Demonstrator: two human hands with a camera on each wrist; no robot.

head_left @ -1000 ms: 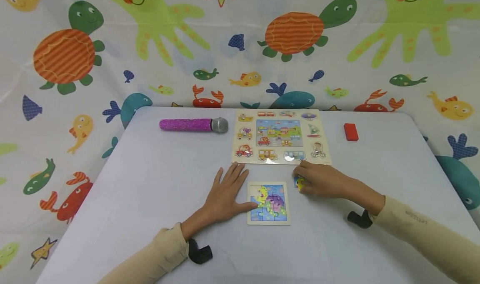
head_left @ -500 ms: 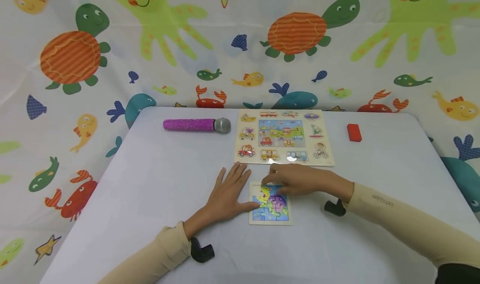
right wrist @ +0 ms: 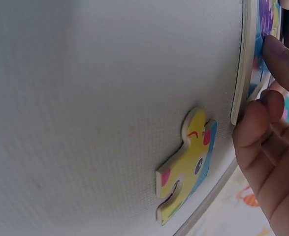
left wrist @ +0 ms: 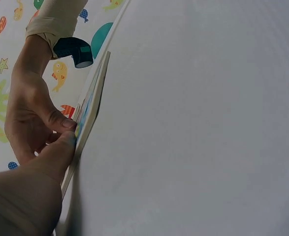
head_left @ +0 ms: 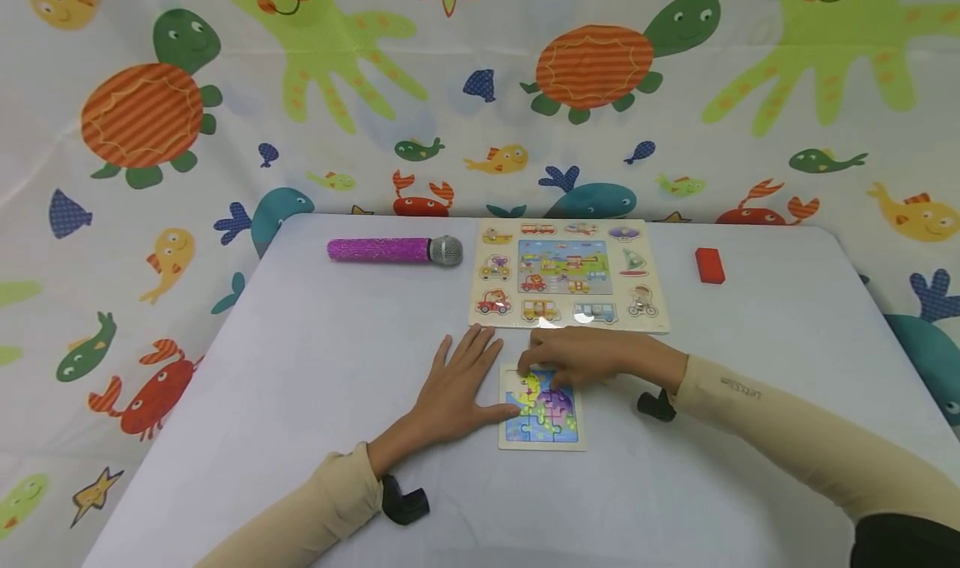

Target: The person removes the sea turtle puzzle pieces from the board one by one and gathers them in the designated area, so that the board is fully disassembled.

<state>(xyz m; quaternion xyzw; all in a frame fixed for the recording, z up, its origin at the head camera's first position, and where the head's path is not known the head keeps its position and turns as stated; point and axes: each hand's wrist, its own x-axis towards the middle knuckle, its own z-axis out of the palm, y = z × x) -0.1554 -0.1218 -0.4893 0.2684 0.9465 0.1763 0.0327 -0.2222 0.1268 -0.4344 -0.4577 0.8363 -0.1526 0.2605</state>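
Observation:
A small wooden jigsaw puzzle with a sea picture lies flat on the table. My left hand rests with fingers spread to its left, the thumb reaching onto the puzzle. Over the puzzle's top edge is my right hand, fingers curled downward and thumb on the picture. Whether it pinches a piece there is hidden. In the right wrist view, a loose yellow and blue jigsaw piece lies on the table beside the puzzle, apart from that hand.
Behind the small puzzle lies a larger wooden vehicle puzzle board. A glittery purple microphone is at the back left, and a red block at the back right. A curtain with sea animals hangs behind the table.
My right hand has set the yellow and blue jigsaw piece down on the right and moved left to the small puzzle's top edge. The left hand stays in place.

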